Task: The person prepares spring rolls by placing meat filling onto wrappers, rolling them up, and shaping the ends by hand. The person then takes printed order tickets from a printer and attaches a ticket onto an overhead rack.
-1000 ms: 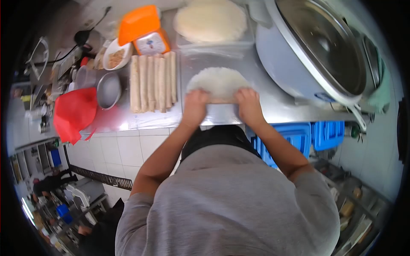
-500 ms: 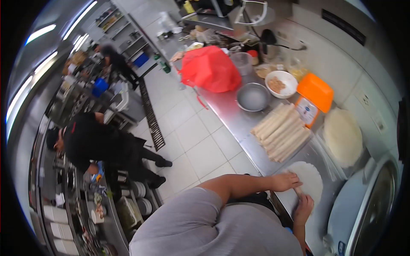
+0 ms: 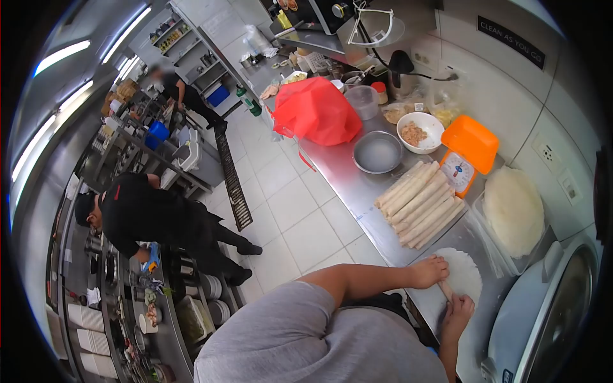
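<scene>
On your table [image 3: 364,198], rolls [image 3: 418,204] lie side by side, near your left hand [image 3: 429,272], curled on the rolled edge of a wrapper [image 3: 465,271] on the tabletop. Your right hand [image 3: 458,313] holds that edge's other end, near the pot [image 3: 520,319].

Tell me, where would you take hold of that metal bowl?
Probably the rim, coming from the counter's open front edge. The metal bowl stands upright with a round, open top. The white bowl sits close behind and the red bag beside it, so the front looks freest. The left hand is nearest.
</scene>
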The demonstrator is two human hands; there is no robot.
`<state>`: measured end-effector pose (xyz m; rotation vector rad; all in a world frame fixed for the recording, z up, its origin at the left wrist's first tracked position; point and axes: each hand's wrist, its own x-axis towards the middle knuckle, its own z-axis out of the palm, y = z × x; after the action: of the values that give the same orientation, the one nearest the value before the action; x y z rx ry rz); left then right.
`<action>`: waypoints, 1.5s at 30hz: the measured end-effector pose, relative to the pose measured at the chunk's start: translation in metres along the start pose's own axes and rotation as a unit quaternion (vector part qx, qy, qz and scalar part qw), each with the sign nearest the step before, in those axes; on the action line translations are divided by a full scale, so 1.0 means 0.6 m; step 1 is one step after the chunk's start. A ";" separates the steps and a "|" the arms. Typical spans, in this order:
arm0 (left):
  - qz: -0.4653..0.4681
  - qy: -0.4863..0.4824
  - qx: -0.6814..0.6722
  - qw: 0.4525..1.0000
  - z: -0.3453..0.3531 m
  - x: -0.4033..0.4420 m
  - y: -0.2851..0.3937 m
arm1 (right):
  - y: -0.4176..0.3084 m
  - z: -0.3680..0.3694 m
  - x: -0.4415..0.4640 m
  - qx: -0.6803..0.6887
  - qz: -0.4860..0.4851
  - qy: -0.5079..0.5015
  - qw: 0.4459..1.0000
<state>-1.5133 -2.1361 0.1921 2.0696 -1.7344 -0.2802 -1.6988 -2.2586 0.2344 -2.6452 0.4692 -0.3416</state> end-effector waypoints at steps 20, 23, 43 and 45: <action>-0.143 0.267 -0.147 0.942 -0.483 0.052 0.094 | 0.027 0.030 0.012 -0.022 -0.019 0.031 0.999; -0.140 0.161 -0.211 0.954 -0.376 0.046 0.107 | 0.019 0.031 0.006 -0.014 -0.030 0.030 0.999; 0.093 0.059 0.160 0.981 -0.005 -0.024 0.073 | 0.024 0.045 0.006 -0.022 -0.010 0.029 0.999; 0.083 0.023 0.139 0.987 0.006 -0.018 0.061 | 0.021 0.043 0.005 -0.019 -0.010 0.031 0.999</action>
<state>-1.5496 -2.1312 0.2038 2.0795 -1.9988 0.0634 -1.6917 -2.2611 0.2066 -2.6835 0.4725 -0.4259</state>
